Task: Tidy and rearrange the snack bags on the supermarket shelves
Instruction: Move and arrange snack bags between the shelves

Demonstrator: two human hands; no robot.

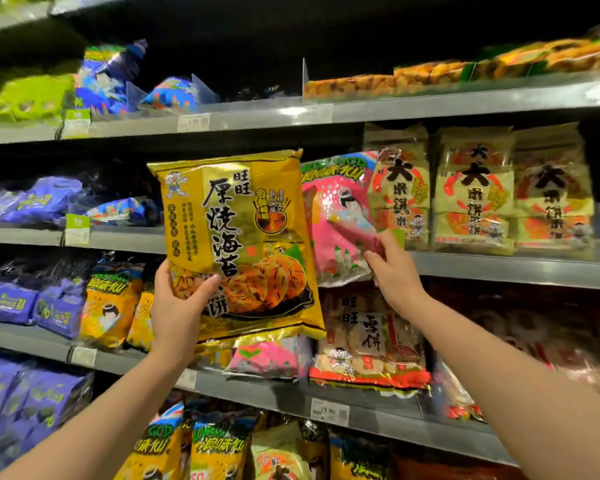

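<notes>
On the far left, green bags (32,98) lie blurred on the upper shelf (378,110), with blue bags (108,77) next to them. One shelf down lie purple bags (32,202), and below those stand more purple packs (14,303) beside orange-yellow bags (111,306) with a cartoon figure on the front.

My left hand (177,306) is raised in front of the shelves and holds a large yellow bag (236,237) upright by its lower left corner. My thumb lies across the front of it and my fingers are curled round behind, out of sight. The bag is in the air, clear of any shelf, and it covers part of the middle shelf (499,268) behind it.

Just to the right of it, a pink bag (336,220) stands on the middle shelf with its left edge tucked behind the yellow one. My right hand (392,271) reaches up to its lower right corner, and my fingers (373,256) pinch that corner.

Below the yellow bag a small pink packet (267,358) lies flat on the lower shelf, and a white and red cracker bag (368,337) stands beside it, above a price tag (329,412).

Further right on the middle shelf stand pale gold bags (475,188) in a row, touching one another. Above them, flat orange packs (430,74) line the upper shelf.
</notes>
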